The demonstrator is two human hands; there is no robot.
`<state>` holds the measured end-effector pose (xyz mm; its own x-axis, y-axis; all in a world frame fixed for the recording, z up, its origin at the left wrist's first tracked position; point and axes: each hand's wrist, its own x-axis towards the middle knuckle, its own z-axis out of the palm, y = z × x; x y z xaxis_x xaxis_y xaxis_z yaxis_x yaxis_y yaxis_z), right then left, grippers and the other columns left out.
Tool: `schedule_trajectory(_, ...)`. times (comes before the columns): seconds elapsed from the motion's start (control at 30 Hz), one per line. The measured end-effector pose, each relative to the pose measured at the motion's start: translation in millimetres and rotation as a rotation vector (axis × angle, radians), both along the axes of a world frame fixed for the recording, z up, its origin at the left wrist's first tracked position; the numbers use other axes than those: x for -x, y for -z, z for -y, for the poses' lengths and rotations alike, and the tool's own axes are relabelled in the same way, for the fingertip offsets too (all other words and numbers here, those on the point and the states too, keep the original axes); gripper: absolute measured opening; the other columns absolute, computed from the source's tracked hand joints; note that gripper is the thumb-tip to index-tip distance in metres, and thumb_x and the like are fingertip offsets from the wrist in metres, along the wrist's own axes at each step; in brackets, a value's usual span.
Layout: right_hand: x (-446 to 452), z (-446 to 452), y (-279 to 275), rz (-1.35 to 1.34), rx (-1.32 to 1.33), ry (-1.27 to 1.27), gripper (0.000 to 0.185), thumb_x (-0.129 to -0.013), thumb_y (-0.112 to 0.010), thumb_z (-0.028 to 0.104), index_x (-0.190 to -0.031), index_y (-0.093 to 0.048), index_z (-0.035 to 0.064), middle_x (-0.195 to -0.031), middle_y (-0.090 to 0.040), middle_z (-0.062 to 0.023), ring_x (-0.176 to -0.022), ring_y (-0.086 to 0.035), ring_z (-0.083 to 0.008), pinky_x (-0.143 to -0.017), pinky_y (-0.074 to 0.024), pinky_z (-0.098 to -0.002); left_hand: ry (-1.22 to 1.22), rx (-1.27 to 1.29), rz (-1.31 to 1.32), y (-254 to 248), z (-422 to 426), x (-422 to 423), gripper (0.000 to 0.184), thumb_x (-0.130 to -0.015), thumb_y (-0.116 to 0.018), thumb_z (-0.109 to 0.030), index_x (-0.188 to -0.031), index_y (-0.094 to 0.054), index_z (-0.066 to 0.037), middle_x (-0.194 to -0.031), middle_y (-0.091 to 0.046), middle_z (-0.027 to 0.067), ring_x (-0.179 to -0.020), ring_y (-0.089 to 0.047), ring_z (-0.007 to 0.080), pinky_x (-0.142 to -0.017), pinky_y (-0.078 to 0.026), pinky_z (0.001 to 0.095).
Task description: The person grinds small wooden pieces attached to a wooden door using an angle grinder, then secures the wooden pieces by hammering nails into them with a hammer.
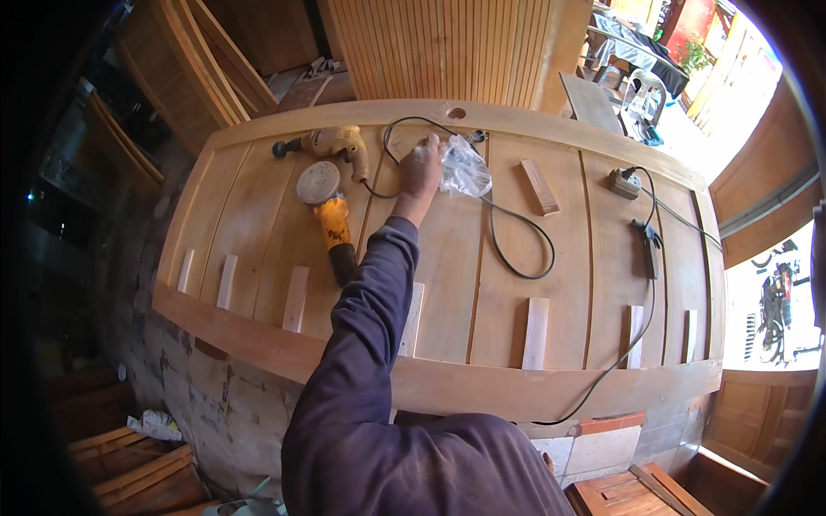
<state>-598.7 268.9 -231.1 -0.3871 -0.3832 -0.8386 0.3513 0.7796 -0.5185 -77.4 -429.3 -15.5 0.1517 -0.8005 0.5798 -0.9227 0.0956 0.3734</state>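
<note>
My left hand point(421, 175) reaches over the wooden door panel point(533, 249), its fingers closed on the edge of a crumpled clear plastic bag point(466, 168). What the bag holds, if anything, I cannot make out. Left of the hand lies a yellow power drill point(337, 140), its dark cord looping behind the hand. Nearer to me rests an orange angle grinder point(332, 225) with a round pale disc on its head, close to my sleeve. My right hand does not show; only that side's dark sleeve appears at the bottom.
Several small wood strips point(535, 334) line the panel's near edge, and another wood block point(539, 187) lies farther back. A socket block point(625, 184) and a cable connector point(650, 249) are at right, with cords crossing the panel. A slatted wooden panel point(447, 52) stands behind.
</note>
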Motion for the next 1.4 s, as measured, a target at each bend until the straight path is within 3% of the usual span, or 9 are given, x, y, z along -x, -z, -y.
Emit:
schedule_trajectory(0.17,1.4,-9.1,35.0,-0.119,0.069,-0.031,0.087,-0.098,-0.076,0.047,-0.159,-0.039,-0.0016,-0.116,-0.071,-0.024,-0.093,-0.072,-0.0284,-0.075,-0.0602,-0.0417,0.086,0.046,-0.077,25.1,15.0,-7.8,0.013,-0.099,-0.068,-0.021,-0.105,-0.067,-0.009,-0.095,-0.075,0.0206,-0.09,-0.073,0.0421,-0.078,-0.058,0.0531)
schedule_trajectory(0.27,2.6,-2.8,37.1,-0.209,0.078,-0.13,0.087,-0.098,-0.076,0.047,-0.16,-0.037,0.0002,-0.12,-0.069,-0.0251,-0.091,-0.073,-0.0308,-0.073,-0.0602,-0.0422,0.173,-0.24,-0.085,28.6,11.8,-2.7,0.024,-0.095,-0.073,-0.028,-0.109,-0.073,-0.009,-0.102,-0.077,0.0216,-0.096,-0.074,0.0405,-0.084,-0.059,0.051)
schedule_trajectory(0.47,-8.2,27.8,-6.9,-0.144,0.005,-0.137,0.088,-0.098,-0.075,0.05,-0.163,-0.035,0.0066,-0.122,-0.068,-0.0263,-0.089,-0.074,-0.0351,-0.072,-0.0605,-0.0447,0.002,-0.468,-0.032,18.9,8.4,3.5,0.062,-0.073,-0.092,-0.049,-0.121,-0.076,-0.012,-0.119,-0.075,0.0221,-0.11,-0.072,0.0408,-0.093,-0.058,0.0499)
schedule_trajectory(0.6,-4.8,23.1,6.4,-0.125,0.03,-0.101,0.088,-0.098,-0.075,0.05,-0.162,-0.035,0.0053,-0.12,-0.069,-0.0271,-0.089,-0.074,-0.0349,-0.072,-0.0614,-0.0445,0.07,-0.66,0.006,25.4,5.5,-5.4,0.091,-0.068,-0.094,-0.054,-0.142,-0.063,-0.011,-0.138,-0.065,0.0252,-0.135,-0.056,0.0437,-0.115,-0.044,0.0551)
schedule_trajectory(0.7,-5.7,26.0,4.4,-0.136,0.017,-0.118,0.089,-0.098,-0.076,0.05,-0.162,-0.035,0.0031,-0.119,-0.069,-0.028,-0.088,-0.074,-0.0345,-0.073,-0.0623,-0.0441,0.075,-0.456,-0.164,25.0,-6.8,-3.0,0.09,-0.068,-0.094,-0.052,-0.141,-0.064,-0.01,-0.135,-0.067,0.0261,-0.135,-0.056,0.0445,-0.115,-0.043,0.0549)
schedule_trajectory(0.83,-12.1,30.4,-4.3,-0.142,0.003,-0.14,0.09,-0.097,-0.077,0.049,-0.161,-0.035,0.0021,-0.119,-0.069,-0.0287,-0.087,-0.074,-0.0339,-0.073,-0.063,-0.0434,0.053,-0.239,-0.038,13.3,-3.7,6.3,0.042,-0.084,-0.085,-0.039,-0.109,-0.077,-0.006,-0.11,-0.075,0.022,-0.106,-0.071,0.0425,-0.09,-0.057,0.0513)
schedule_trajectory(0.93,-9.0,34.1,-1.3,-0.132,-0.012,-0.146,0.089,-0.097,-0.077,0.049,-0.162,-0.035,0.0044,-0.12,-0.069,-0.0274,-0.086,-0.074,-0.0328,-0.07,-0.0624,-0.0421,0.172,-0.131,-0.165,6.9,0.6,8.7,0.031,-0.09,-0.078,-0.032,-0.111,-0.078,-0.01,-0.106,-0.077,0.0181,-0.091,-0.076,0.0389,-0.078,-0.061,0.051)
schedule_trajectory(1.13,-8.4,47.5,-7.2,-0.1,-0.008,-0.066,0.086,-0.097,-0.077,0.047,-0.162,-0.036,0.0079,-0.117,-0.069,-0.0227,-0.082,-0.074,-0.0296,-0.062,-0.0601,-0.0392,-0.046,-0.316,0.07,15.7,13.3,-1.5,0.028,-0.091,-0.073,-0.037,-0.098,-0.082,-0.012,-0.097,-0.078,0.0167,-0.09,-0.076,0.0385,-0.078,-0.061,0.0504)
schedule_trajectory(1.4,-20.5,43.7,-12.9,-0.109,-0.028,-0.118,0.087,-0.096,-0.076,0.048,-0.162,-0.037,0.0066,-0.117,-0.07,-0.0223,-0.081,-0.074,-0.0294,-0.062,-0.0599,-0.0408,0.052,-0.287,0.157,43.5,41.7,-7.5,0.025,-0.092,-0.069,-0.031,-0.099,-0.079,-0.01,-0.097,-0.075,0.0215,-0.091,-0.073,0.0422,-0.081,-0.058,0.0548)
